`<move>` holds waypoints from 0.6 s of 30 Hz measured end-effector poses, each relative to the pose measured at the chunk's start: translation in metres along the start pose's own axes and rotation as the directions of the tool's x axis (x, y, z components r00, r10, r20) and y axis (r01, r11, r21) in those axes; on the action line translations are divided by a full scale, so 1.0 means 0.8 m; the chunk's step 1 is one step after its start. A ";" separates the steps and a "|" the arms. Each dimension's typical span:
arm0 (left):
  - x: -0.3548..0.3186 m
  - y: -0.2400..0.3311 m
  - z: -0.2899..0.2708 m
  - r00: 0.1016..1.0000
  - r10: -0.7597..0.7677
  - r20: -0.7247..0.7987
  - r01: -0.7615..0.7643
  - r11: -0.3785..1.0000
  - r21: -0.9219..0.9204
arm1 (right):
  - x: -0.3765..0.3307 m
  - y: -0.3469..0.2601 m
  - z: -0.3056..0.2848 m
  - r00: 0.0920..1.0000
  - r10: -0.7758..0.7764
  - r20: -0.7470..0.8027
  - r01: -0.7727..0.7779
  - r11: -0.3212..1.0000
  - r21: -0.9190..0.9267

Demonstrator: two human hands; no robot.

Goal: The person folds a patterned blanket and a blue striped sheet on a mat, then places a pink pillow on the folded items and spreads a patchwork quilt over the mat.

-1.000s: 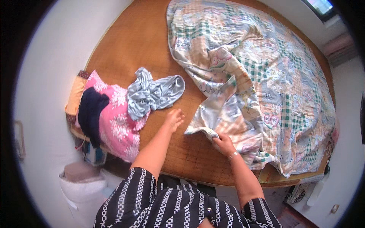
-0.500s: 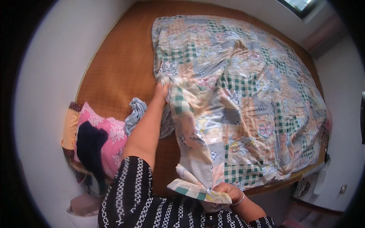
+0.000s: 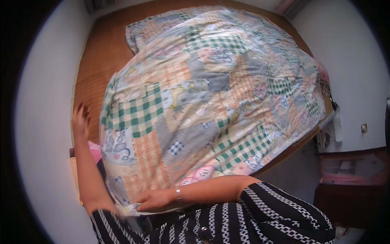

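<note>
A large patchwork-print bed cover (image 3: 185,114), with green checks, orange plaid and grey patches, spreads over most of the bed and bulges up in its near left half. My right hand (image 3: 156,199), a silver bangle at its wrist, reaches across my body and grips the cover's near edge at the lower left. Off the cover's left side, my left hand (image 3: 81,118) is slightly blurred, its fingers apart and nothing in them. It hovers between the white wall and the cover, over the brown mat.
Brown woven matting (image 3: 97,53) shows along the left and far sides. A pink lace-trimmed pillow (image 3: 94,150) is partly hidden behind my left forearm and the cover. White walls (image 3: 353,81) close in both sides. Beyond the bed's right edge, dark red furniture (image 3: 345,203) stands low.
My left hand has let go of the cover and moved left. My right hand has carried the near edge leftward, and the cover now billows out over the pillow and grey cloth.
</note>
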State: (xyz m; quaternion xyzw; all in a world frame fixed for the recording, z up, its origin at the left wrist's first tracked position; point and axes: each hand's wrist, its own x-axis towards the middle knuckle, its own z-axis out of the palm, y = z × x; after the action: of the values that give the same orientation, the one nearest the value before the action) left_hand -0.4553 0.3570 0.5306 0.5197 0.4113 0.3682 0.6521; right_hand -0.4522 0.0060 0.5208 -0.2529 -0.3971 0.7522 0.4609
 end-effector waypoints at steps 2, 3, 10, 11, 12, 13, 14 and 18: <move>-0.071 0.017 -0.029 0.999 -0.025 -0.030 0.026 0.998 0.055 | 0.015 0.033 0.013 0.989 -0.056 -0.136 0.016 0.961 -0.275; -0.102 0.021 -0.036 0.996 -0.036 -0.082 0.039 0.998 0.045 | 0.017 0.058 0.013 0.968 -0.094 -0.232 -0.025 0.885 -0.464; -0.287 0.004 0.059 0.990 -0.078 -0.121 0.068 0.994 -0.086 | -0.140 -0.021 -0.041 0.746 -0.280 -0.604 -0.292 0.678 -0.674; -0.312 -0.014 0.089 0.993 -0.112 -0.037 0.102 0.976 -0.192 | -0.191 -0.033 -0.052 0.604 -0.023 -0.797 -0.470 0.797 -0.379; -0.339 -0.043 0.149 0.980 -0.185 0.072 0.196 0.959 -0.203 | -0.260 -0.023 -0.086 0.456 -0.103 -0.884 -0.485 0.804 -0.344; -0.376 -0.060 0.199 0.957 -0.251 0.147 0.276 0.943 -0.184 | -0.320 -0.028 -0.105 0.348 -0.110 -0.931 -0.416 0.872 -0.259; -0.404 -0.077 0.242 0.914 -0.330 0.235 0.362 0.926 -0.108 | -0.374 -0.049 -0.109 0.302 -0.175 -0.937 -0.378 0.880 -0.286; -0.529 -0.119 0.411 0.677 -0.570 0.465 0.567 0.807 0.164 | -0.590 -0.093 -0.090 0.119 -0.255 -0.960 -0.068 0.962 -0.264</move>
State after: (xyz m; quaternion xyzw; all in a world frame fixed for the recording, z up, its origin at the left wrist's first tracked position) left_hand -0.3136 -0.1683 0.5423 0.4441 0.3729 0.0009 0.8147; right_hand -0.1507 -0.3703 0.5491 -0.7148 -0.0965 0.3101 0.6194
